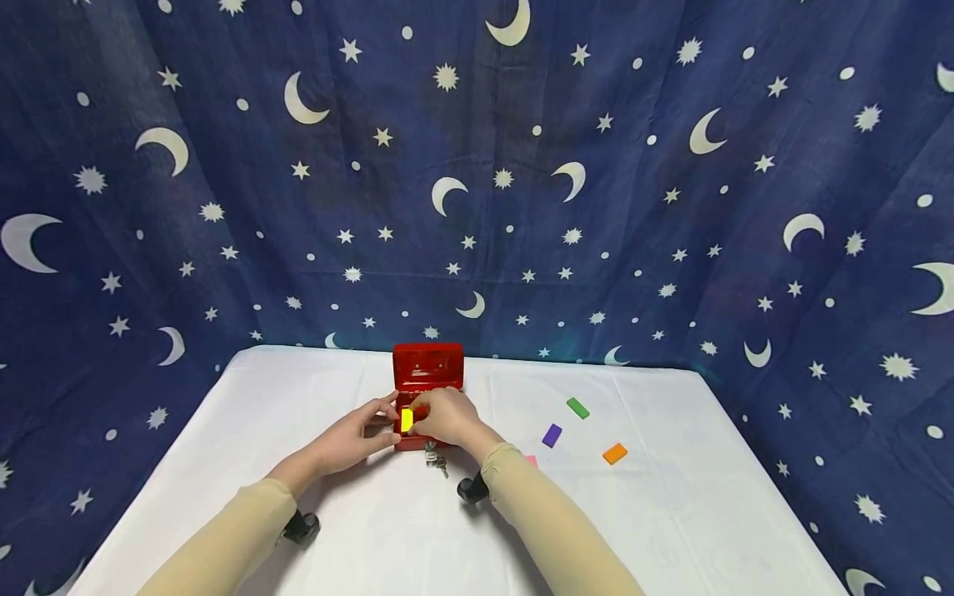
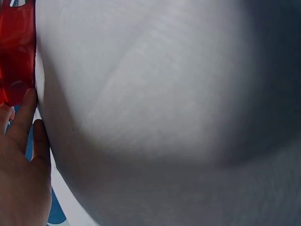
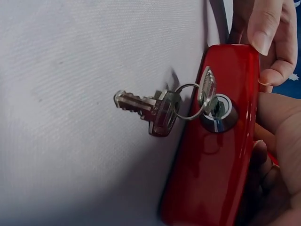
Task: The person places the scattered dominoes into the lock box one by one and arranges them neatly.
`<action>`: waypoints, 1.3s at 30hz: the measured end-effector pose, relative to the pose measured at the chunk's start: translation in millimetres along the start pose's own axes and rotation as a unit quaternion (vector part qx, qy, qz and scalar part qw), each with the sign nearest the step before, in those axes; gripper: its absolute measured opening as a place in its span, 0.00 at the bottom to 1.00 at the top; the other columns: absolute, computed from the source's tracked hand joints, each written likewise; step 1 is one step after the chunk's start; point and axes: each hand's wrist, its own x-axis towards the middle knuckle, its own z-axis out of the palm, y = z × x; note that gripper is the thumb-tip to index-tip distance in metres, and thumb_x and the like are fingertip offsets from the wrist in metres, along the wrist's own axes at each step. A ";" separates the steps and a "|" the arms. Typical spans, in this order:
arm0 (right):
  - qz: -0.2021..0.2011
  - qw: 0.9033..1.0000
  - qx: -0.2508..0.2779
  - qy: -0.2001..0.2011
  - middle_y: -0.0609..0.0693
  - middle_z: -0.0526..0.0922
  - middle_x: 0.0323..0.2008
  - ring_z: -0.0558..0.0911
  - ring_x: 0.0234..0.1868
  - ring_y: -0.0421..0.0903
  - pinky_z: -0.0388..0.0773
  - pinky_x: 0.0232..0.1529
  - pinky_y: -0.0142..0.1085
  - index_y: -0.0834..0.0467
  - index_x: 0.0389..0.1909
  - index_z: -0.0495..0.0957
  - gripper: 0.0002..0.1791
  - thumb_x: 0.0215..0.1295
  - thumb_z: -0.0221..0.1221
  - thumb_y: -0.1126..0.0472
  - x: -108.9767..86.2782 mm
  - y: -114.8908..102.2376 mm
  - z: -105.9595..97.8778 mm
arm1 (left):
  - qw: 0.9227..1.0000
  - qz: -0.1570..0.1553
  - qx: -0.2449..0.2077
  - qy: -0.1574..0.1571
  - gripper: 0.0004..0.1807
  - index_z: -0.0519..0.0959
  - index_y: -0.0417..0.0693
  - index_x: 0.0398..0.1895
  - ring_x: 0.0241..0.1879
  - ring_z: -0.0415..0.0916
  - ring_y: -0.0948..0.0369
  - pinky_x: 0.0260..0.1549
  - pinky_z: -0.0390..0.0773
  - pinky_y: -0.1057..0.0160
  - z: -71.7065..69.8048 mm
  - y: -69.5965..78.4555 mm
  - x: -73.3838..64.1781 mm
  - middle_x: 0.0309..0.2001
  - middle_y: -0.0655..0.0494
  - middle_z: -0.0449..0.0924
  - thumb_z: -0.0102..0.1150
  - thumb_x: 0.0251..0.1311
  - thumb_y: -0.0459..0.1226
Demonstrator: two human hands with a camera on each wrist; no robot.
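A red metal cash box (image 1: 421, 444) stands on the table with its lid (image 1: 428, 364) raised at the back. My right hand (image 1: 447, 415) reaches down into the box, thumb and fingers pinching a yellow block (image 1: 407, 420) near the left inner wall. My left hand (image 1: 350, 443) rests against the box's left side, its fingers spread and its thumb (image 3: 261, 40) at the front corner. One key (image 3: 207, 87) sits in the front lock (image 3: 219, 113), and a second key (image 3: 162, 113) hangs from the same ring. The box's inside is partly hidden by my right hand.
To the right on the white table (image 1: 358, 538) lie a green block (image 1: 577, 407), a purple block (image 1: 551, 435) and an orange block (image 1: 614, 454). A pink block (image 1: 532, 460) shows partly behind my right sleeve. A blue star-and-moon curtain (image 1: 477, 207) hangs behind the table.
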 end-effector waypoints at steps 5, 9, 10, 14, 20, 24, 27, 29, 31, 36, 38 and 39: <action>0.006 1.000 -0.014 -0.007 0.38 0.88 0.44 0.79 0.49 0.44 0.77 0.56 0.44 0.48 0.51 0.88 0.18 0.59 0.73 0.52 4.4 -2.3 1.4 | 1.000 0.001 0.005 0.001 0.18 0.74 0.55 0.52 0.69 0.69 0.51 0.69 0.59 0.34 -1.4 0.8 1.3 0.80 0.56 0.55 0.66 0.66 0.50; 0.009 1.000 -0.023 -0.007 0.38 0.88 0.43 0.78 0.48 0.44 0.77 0.55 0.43 0.48 0.51 0.88 0.18 0.58 0.73 0.52 6.1 -4.6 1.7 | 1.000 0.000 0.009 0.001 0.18 0.74 0.55 0.51 0.70 0.68 0.51 0.69 0.59 0.35 -2.3 0.4 1.9 0.80 0.57 0.54 0.66 0.66 0.51; 0.010 1.000 -0.025 -0.007 0.38 0.88 0.42 0.78 0.47 0.44 0.77 0.55 0.43 0.48 0.50 0.88 0.18 0.58 0.73 0.52 6.2 -5.1 1.9 | 1.000 0.000 0.010 0.001 0.18 0.74 0.56 0.51 0.70 0.68 0.51 0.69 0.59 0.35 -2.4 0.3 2.0 0.80 0.57 0.54 0.66 0.66 0.51; 0.010 0.999 -0.031 -0.006 0.39 0.88 0.42 0.79 0.46 0.44 0.78 0.54 0.42 0.49 0.50 0.89 0.18 0.58 0.73 0.52 7.2 -6.9 3.0 | 1.000 0.002 0.007 -0.001 0.19 0.74 0.55 0.52 0.70 0.68 0.52 0.69 0.59 0.35 -2.5 0.9 1.3 0.80 0.58 0.55 0.66 0.66 0.51; 0.015 0.999 -0.029 -0.008 0.40 0.88 0.44 0.80 0.47 0.44 0.78 0.53 0.41 0.49 0.51 0.88 0.19 0.58 0.73 0.52 9.4 -7.9 5.8 | 1.000 0.007 -0.003 -0.005 0.18 0.74 0.52 0.52 0.69 0.69 0.50 0.69 0.58 0.33 -2.8 2.5 -0.7 0.80 0.54 0.54 0.66 0.67 0.49; 0.018 0.999 -0.032 -0.010 0.40 0.88 0.45 0.81 0.48 0.45 0.78 0.54 0.42 0.48 0.52 0.88 0.19 0.58 0.73 0.51 9.6 -7.5 8.0 | 1.000 0.007 -0.002 -0.007 0.19 0.74 0.52 0.53 0.69 0.69 0.51 0.69 0.58 0.34 -2.0 2.8 -0.4 0.80 0.55 0.54 0.66 0.67 0.50; 0.022 0.999 -0.029 -0.010 0.40 0.88 0.45 0.81 0.48 0.45 0.78 0.55 0.43 0.48 0.52 0.87 0.21 0.57 0.73 0.51 10.0 -7.2 8.6 | 1.000 0.005 0.001 -0.007 0.20 0.73 0.52 0.53 0.69 0.69 0.52 0.69 0.59 0.35 -1.4 1.9 0.7 0.81 0.57 0.53 0.66 0.67 0.51; 0.022 0.999 -0.029 -0.011 0.40 0.88 0.45 0.81 0.48 0.45 0.79 0.55 0.44 0.48 0.52 0.87 0.21 0.58 0.73 0.51 10.1 -6.9 8.5 | 1.000 0.003 0.001 -0.007 0.21 0.73 0.52 0.52 0.69 0.70 0.52 0.69 0.60 0.36 -1.1 1.4 1.5 0.81 0.57 0.53 0.66 0.66 0.52; 0.022 0.999 -0.028 -0.010 0.40 0.88 0.46 0.81 0.47 0.45 0.79 0.54 0.43 0.48 0.53 0.87 0.21 0.58 0.73 0.51 10.2 -6.7 8.2 | 1.000 0.000 0.006 -0.006 0.21 0.73 0.52 0.52 0.69 0.70 0.52 0.69 0.61 0.36 -1.0 1.0 2.2 0.81 0.58 0.53 0.66 0.66 0.53; 0.017 0.999 -0.032 -0.009 0.40 0.88 0.46 0.82 0.47 0.44 0.80 0.52 0.41 0.49 0.52 0.87 0.20 0.59 0.72 0.51 11.0 -6.3 8.0 | 1.000 -0.013 0.017 -0.006 0.21 0.72 0.55 0.52 0.70 0.69 0.52 0.68 0.61 0.35 -1.2 0.3 3.4 0.81 0.59 0.53 0.66 0.65 0.54; 0.017 0.999 -0.032 -0.010 0.40 0.88 0.47 0.82 0.48 0.44 0.80 0.53 0.42 0.49 0.53 0.87 0.20 0.59 0.72 0.51 11.4 -6.3 7.8 | 1.000 -0.018 0.018 -0.006 0.21 0.72 0.56 0.51 0.70 0.69 0.52 0.68 0.61 0.35 -1.3 -0.1 4.0 0.81 0.60 0.53 0.66 0.65 0.54; 0.018 0.999 -0.031 -0.010 0.40 0.88 0.47 0.82 0.48 0.44 0.80 0.53 0.42 0.49 0.53 0.87 0.20 0.59 0.72 0.51 11.5 -6.4 7.6 | 1.000 -0.021 0.016 -0.006 0.20 0.72 0.56 0.51 0.70 0.69 0.53 0.68 0.61 0.35 -1.4 -0.2 4.1 0.81 0.61 0.53 0.66 0.65 0.54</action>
